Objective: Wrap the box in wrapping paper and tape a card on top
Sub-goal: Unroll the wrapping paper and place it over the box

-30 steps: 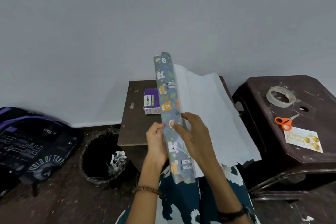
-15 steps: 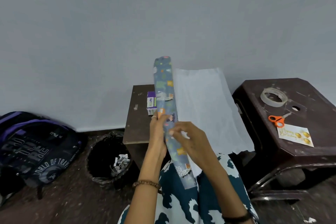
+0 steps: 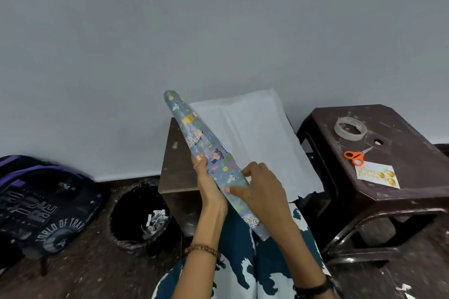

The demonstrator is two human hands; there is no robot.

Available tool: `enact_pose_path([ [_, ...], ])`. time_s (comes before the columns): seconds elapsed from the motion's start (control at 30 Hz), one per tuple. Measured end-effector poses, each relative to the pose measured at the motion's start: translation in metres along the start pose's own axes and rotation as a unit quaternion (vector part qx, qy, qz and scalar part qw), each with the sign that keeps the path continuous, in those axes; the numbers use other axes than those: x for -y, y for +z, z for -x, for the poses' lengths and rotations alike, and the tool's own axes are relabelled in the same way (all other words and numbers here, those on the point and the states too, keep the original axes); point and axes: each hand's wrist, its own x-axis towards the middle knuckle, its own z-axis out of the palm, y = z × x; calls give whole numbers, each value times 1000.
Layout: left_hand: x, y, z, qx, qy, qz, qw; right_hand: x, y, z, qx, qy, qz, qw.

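Head view looks down at two hands holding a roll of wrapping paper (image 3: pixel 209 158). The roll is blue with little animals on it. It tilts, with its top end up and to the left and its low end over the person's lap. A white part of the paper is unrolled and spreads out to the right over a small brown table (image 3: pixel 173 165).

The left hand (image 3: pixel 209 187) has its fingers curled around the left side of the roll. The right hand (image 3: pixel 261 192) pinches the roll from the right side, with the thumb lying on the printed paper. Both hands hold the roll tight.

No box shows; the paper may hide it, so I cannot tell where it is.

On a dark stool (image 3: pixel 401 192) to the right sit a ring of clear tape (image 3: pixel 350 128), orange scissors (image 3: pixel 355 156) and a card (image 3: pixel 377 174) with gold shapes on it. The scissors lie between the tape and the card.

On the floor to the left is a round black bin (image 3: pixel 126 216) with a dark bag in it. Some white bits of paper (image 3: pixel 154 222) lie inside. A dark backpack (image 3: pixel 41 204) with purple trim sits just left of the bin.
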Motion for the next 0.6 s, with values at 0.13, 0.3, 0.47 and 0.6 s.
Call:
enact_pose_path([
  [0.13,0,-5,-6,28,107,-196,974,12,-9,3,-29,-81,-26,996],
  [0.3,-45,-22,-29,147,437,-672,580,-1,-13,-13,-113,-226,185,950],
  [0.47,-80,-7,-33,247,446,-800,317,-1,-32,-22,-80,-322,244,911],
  [0.6,-91,12,-28,241,437,-816,293,14,-53,-17,50,-201,140,968],
])
